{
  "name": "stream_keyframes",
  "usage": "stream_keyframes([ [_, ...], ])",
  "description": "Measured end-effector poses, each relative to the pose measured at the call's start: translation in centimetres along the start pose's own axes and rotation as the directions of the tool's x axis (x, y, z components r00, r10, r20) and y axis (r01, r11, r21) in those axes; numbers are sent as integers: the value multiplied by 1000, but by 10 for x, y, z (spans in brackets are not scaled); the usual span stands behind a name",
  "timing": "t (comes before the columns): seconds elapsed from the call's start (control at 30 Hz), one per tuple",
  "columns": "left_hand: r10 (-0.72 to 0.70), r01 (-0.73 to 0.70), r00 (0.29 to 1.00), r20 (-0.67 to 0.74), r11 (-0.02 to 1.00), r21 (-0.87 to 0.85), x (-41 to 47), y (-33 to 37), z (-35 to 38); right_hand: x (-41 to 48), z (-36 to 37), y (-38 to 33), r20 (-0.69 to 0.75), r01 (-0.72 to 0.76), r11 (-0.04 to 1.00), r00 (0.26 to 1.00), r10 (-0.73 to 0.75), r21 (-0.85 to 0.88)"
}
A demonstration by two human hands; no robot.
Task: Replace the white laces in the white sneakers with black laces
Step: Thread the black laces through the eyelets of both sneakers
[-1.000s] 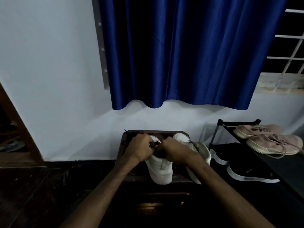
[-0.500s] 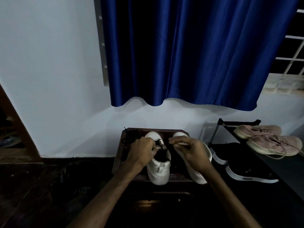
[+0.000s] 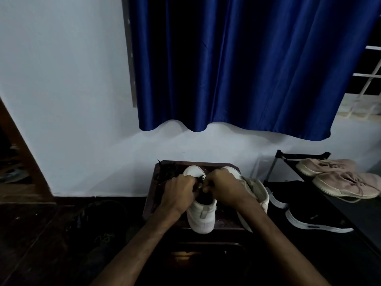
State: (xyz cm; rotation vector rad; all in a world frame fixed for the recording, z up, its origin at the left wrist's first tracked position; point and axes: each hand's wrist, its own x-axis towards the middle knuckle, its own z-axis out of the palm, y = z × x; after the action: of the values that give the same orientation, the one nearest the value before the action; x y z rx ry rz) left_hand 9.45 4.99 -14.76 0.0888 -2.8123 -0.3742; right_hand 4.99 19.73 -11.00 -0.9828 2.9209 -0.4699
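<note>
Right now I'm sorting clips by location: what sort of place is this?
Probably a room in a home: a blue curtain over a barred window, a shoe rack holding pink sneakers, and a small wooden table against the white wall.

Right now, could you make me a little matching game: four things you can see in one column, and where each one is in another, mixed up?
Things:
1. curtain
2. pink sneakers
3. white sneakers
4. black shoes

Places:
A. on the dark stool
B. on top of the rack
C. hanging over the window
D. below the pink sneakers

Pairs: 1-C, 2-B, 3-A, 4-D.
</note>
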Motion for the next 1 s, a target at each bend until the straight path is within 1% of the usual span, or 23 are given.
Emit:
stream_keyframes([
  [0.17, -21, 22, 998, -53, 999, 27, -5, 0, 6, 1, 11, 3, 118, 22, 985, 993, -1, -170],
  [0.23, -28, 28, 996, -79, 1000, 2, -8, 0, 7, -8, 8, 3, 105, 53, 988, 994, -37, -148],
  [0.33, -44, 42, 996, -78, 999, -32, -6, 0, 6, -21, 18, -3, 102, 114, 993, 989, -109, -41],
  [0.4, -26, 21, 998, -63, 996, -82, 1, -6, 2, -23, 31, -8, 53, 119, 993, 992, -118, -10],
  [0.43, 9, -15, 999, -49, 992, -124, 6, -12, 1, -21, 37, -9, 9, 99, 995, 995, -99, 10],
  [0.47, 43, -48, 999, -25, 973, -227, 10, -20, 0, -18, 42, -9, -35, 87, 995, 996, -85, 49],
  [0.5, 43, -47, 999, -19, 916, -399, 15, -31, -1, -15, 47, -10, -71, 82, 993, 995, -76, 88],
  [0.53, 1, -18, 1000, -29, 811, -585, 20, -44, 0, -11, 51, -10, -95, 83, 990, 993, -73, 114],
  [0.57, -96, 23, 993, -68, 724, -689, 25, -57, 3, -9, 54, -11, -102, 85, 987, 992, -71, 140],
  [0.6, -183, 29, 973, -137, 692, -721, 33, -72, 9, -5, 57, -10, -96, 84, 982, 993, -68, 170],
  [0.63, -223, 33, 952, -207, 751, -659, 43, -87, 15, -1, 59, -9, -89, 80, 977, 994, -63, 199],
  [0.67, -206, 46, 950, -233, 834, -550, 55, -101, 26, 2, 61, -7, -95, 78, 972, 994, -58, 224],
  [0.7, -157, 70, 971, -181, 909, -412, 67, -111, 36, 4, 62, -7, -95, 71, 968, 994, -50, 239],
  [0.73, -107, 84, 992, -73, 960, -266, 78, -119, 47, 6, 62, -6, -92, 69, 964, 995, -47, 256],
  [0.77, -79, 85, 996, 49, 989, -121, 88, -124, 57, 8, 63, -5, -89, 67, 958, 995, -44, 279],
  [0.8, -66, 68, 989, 129, 998, -11, 95, -126, 67, 9, 65, -3, -90, 62, 952, 995, -37, 299],
  [0.83, -59, 52, 987, 151, 997, 52, 98, -125, 74, 10, 66, -2, -87, 48, 948, 996, -21, 313],
  [0.87, -50, 46, 993, 108, 998, 45, 100, -125, 83, 10, 67, -2, -90, 39, 948, 996, -11, 317],
  [0.93, -66, 61, 996, -55, 994, -93, 99, -124, 94, 10, 68, -5, -122, 47, 950, 992, -10, 309],
  [1.0, -120, 86, 982, -143, 971, -222, 97, -126, 98, 11, 71, -5, -133, 55, 947, 991, -14, 316],
])
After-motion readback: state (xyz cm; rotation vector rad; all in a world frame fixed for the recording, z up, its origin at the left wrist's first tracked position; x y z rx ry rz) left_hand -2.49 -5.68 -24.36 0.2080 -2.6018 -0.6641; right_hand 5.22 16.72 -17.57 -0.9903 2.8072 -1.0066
